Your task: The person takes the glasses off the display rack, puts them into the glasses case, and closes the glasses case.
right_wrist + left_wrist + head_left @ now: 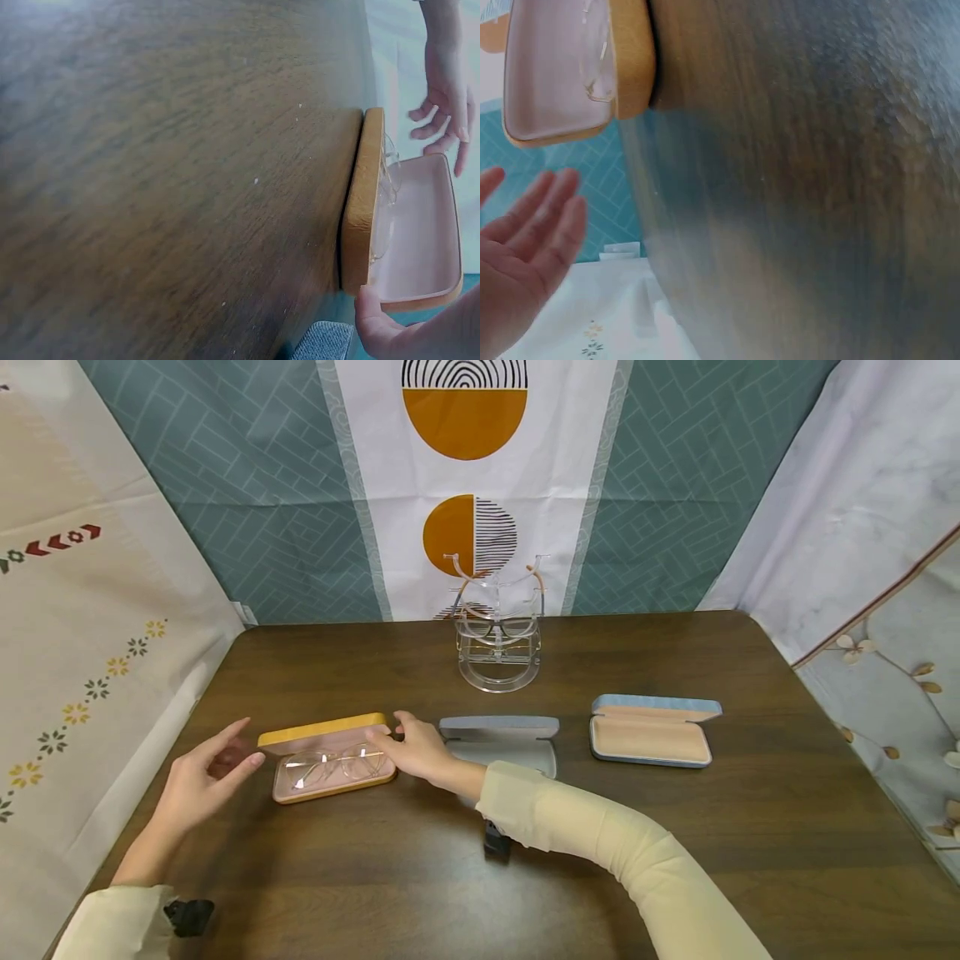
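A yellow glasses case (333,787) with a pink lining lies at the left of the table, its lid raised. Inside it rests a pair of clear glasses (330,766) with thin frames. My left hand (197,783) hovers just left of the case, fingers spread and touching nothing; the left wrist view shows its palm (514,281). At the case's right end is my right hand (422,750), thumb by the front corner and fingertips near the lid's edge. In the right wrist view the right thumb (371,315) meets the case corner, while the other fingers are mostly hidden.
An open grey case (498,724), partly covered by my right arm, lies mid-table. To its right is an open blue case (651,743) with a beige lining. At the back stands a clear display rack (498,681) holding glasses. Fabric hangs around the table (480,877).
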`<move>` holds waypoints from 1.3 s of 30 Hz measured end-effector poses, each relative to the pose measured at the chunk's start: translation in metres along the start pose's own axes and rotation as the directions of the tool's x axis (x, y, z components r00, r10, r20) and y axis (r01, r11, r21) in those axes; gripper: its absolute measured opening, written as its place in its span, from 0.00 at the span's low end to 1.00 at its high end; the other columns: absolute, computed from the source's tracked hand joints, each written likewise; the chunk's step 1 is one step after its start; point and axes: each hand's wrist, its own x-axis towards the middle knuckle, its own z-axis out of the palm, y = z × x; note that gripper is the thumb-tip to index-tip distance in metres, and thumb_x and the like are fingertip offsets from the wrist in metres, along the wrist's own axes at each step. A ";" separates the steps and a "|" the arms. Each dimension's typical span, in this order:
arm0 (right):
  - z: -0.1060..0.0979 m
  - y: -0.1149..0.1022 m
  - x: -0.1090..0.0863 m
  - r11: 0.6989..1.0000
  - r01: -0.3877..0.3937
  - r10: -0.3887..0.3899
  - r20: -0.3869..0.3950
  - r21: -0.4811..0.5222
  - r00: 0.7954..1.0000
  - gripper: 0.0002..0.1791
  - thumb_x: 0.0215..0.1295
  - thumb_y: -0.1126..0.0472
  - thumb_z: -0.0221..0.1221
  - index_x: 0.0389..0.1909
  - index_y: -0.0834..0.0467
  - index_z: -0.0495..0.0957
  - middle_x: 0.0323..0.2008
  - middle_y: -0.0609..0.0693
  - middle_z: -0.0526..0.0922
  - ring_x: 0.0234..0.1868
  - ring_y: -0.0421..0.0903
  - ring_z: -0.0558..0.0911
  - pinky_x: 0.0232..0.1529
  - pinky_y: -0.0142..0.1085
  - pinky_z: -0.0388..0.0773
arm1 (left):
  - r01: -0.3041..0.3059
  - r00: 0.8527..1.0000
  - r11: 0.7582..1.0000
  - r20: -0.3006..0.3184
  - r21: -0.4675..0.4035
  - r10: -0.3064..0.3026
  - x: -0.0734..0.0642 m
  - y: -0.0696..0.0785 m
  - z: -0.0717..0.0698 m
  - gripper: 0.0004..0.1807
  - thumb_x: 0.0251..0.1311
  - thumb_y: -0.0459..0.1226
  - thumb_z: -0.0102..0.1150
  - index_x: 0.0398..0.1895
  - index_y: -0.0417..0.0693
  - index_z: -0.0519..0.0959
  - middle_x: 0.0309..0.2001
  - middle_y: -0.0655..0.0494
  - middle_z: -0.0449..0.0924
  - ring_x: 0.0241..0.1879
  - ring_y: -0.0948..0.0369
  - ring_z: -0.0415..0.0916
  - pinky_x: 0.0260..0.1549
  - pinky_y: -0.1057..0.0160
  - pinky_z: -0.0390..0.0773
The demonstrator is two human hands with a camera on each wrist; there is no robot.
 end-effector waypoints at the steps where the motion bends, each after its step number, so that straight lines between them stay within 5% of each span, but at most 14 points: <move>1: 0.000 0.000 0.001 1.000 0.000 0.000 -0.002 0.006 1.000 0.38 0.64 0.39 0.47 0.64 0.63 0.60 0.54 0.57 0.74 0.52 0.51 0.75 0.48 0.40 0.73 | 0.028 0.999 1.000 0.031 0.005 -0.028 0.000 -0.001 0.000 0.29 0.52 0.33 0.63 0.59 0.39 0.69 0.35 0.43 0.79 0.31 0.84 0.67 0.27 0.83 0.68; 5: 0.003 0.001 0.004 0.999 0.028 -0.028 -0.015 0.028 1.000 0.34 0.65 0.40 0.46 0.63 0.62 0.63 0.54 0.57 0.74 0.54 0.51 0.74 0.49 0.40 0.72 | 0.120 0.980 0.992 0.152 0.036 -0.124 0.001 -0.003 0.001 0.27 0.62 0.39 0.53 0.63 0.38 0.64 0.42 0.34 0.77 0.38 0.64 0.77 0.29 0.76 0.70; 9: 0.004 0.003 0.005 0.998 0.040 -0.039 -0.020 0.040 0.999 0.31 0.67 0.41 0.44 0.62 0.59 0.66 0.52 0.55 0.76 0.52 0.49 0.75 0.47 0.39 0.73 | 0.191 0.953 0.981 0.236 0.025 -0.192 0.004 0.000 0.004 0.25 0.67 0.42 0.45 0.62 0.35 0.64 0.45 0.32 0.76 0.41 0.47 0.76 0.28 0.66 0.73; 15: 0.005 0.003 0.004 0.997 0.042 -0.039 -0.047 0.066 0.998 0.28 0.67 0.43 0.45 0.56 0.59 0.71 0.39 0.51 0.79 0.38 0.44 0.77 0.33 0.32 0.73 | 0.303 0.909 0.946 0.333 -0.112 -0.252 0.009 0.004 0.011 0.29 0.70 0.45 0.34 0.61 0.26 0.59 0.44 0.30 0.75 0.40 0.51 0.77 0.28 0.63 0.78; 25: 0.009 0.005 0.008 0.991 0.011 -0.003 -0.065 0.134 0.998 0.25 0.66 0.42 0.46 0.49 0.59 0.73 0.25 0.45 0.75 0.25 0.39 0.73 0.25 0.30 0.69 | 0.393 0.872 0.909 0.370 -0.138 -0.321 0.018 0.008 0.016 0.33 0.71 0.49 0.27 0.58 0.24 0.60 0.46 0.26 0.72 0.43 0.40 0.75 0.28 0.60 0.78; 32: 0.010 0.008 0.008 0.991 0.050 -0.041 -0.072 0.126 0.997 0.23 0.67 0.45 0.47 0.48 0.61 0.73 0.21 0.46 0.74 0.19 0.38 0.70 0.18 0.28 0.66 | 0.439 0.863 0.878 0.363 -0.192 -0.352 0.020 0.007 0.015 0.33 0.69 0.50 0.34 0.58 0.24 0.61 0.48 0.27 0.70 0.37 0.66 0.76 0.29 0.62 0.79; 39: 0.008 0.009 0.006 0.995 0.082 -0.077 -0.088 0.056 0.993 0.22 0.66 0.46 0.49 0.47 0.61 0.74 0.26 0.47 0.75 0.23 0.38 0.71 0.21 0.27 0.67 | 0.452 0.862 0.847 0.380 -0.280 -0.335 0.016 0.000 0.017 0.32 0.69 0.48 0.38 0.59 0.25 0.60 0.52 0.29 0.68 0.43 0.57 0.76 0.31 0.59 0.79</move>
